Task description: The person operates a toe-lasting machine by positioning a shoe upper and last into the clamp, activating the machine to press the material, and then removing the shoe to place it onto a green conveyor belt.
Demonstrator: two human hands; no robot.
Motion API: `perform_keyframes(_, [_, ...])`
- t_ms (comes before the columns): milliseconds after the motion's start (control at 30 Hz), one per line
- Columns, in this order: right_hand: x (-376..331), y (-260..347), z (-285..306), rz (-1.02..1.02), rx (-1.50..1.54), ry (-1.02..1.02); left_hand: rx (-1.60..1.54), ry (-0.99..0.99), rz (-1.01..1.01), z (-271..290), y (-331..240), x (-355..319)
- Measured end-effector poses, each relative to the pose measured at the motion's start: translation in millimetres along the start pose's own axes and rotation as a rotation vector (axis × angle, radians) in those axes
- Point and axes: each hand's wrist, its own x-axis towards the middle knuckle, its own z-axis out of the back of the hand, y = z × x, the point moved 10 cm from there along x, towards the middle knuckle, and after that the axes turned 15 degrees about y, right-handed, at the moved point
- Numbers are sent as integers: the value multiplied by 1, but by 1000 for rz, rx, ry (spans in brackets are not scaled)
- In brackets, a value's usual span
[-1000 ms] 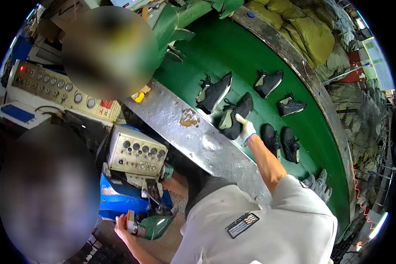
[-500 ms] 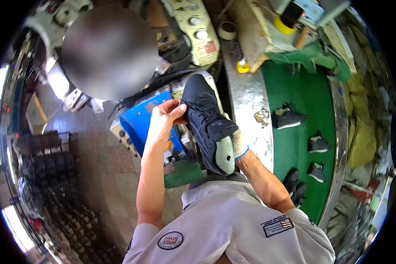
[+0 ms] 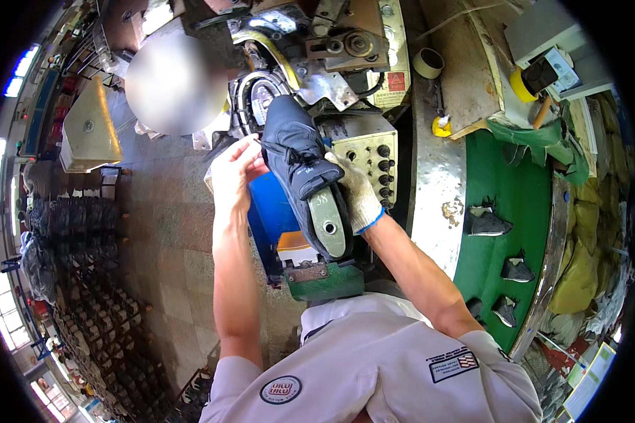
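Right hand [image 3: 358, 196]: gloved fingers grip shoe's right side | Left hand [image 3: 234, 173]: bare fingers at left edge, pinch unclear | Shoe [image 3: 294, 151]: between hands, toe toward machine [image 3: 353, 51] | Last [image 3: 327, 218]: in heel; firm support probably best prevents twisting

Bare left hand [image 3: 236, 171], fingers bent, gloved right hand [image 3: 358, 195] curled, right forearm [image 3: 418, 270] slanting inward

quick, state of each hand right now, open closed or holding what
Left hand: bare, at the left side of the dark shoe; whether it grips cannot be told.
Right hand: gloved, holding the dark shoe.
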Motion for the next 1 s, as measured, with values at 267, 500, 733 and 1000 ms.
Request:
perform_keyframes(267, [38, 8, -15, 86, -119, 56, 140, 47, -87, 37, -20, 37])
perform_keyframes(500, [59, 19, -41, 133, -125, 23, -57, -167, -262, 38, -41, 27])
perform_keyframes(733, [75, 19, -19, 279, -405, -69, -250, -123, -119, 4, 26, 2])
perform_keyframes(1000, [70, 13, -23, 289, -315, -73, -445, 82, 84, -35, 46, -1])
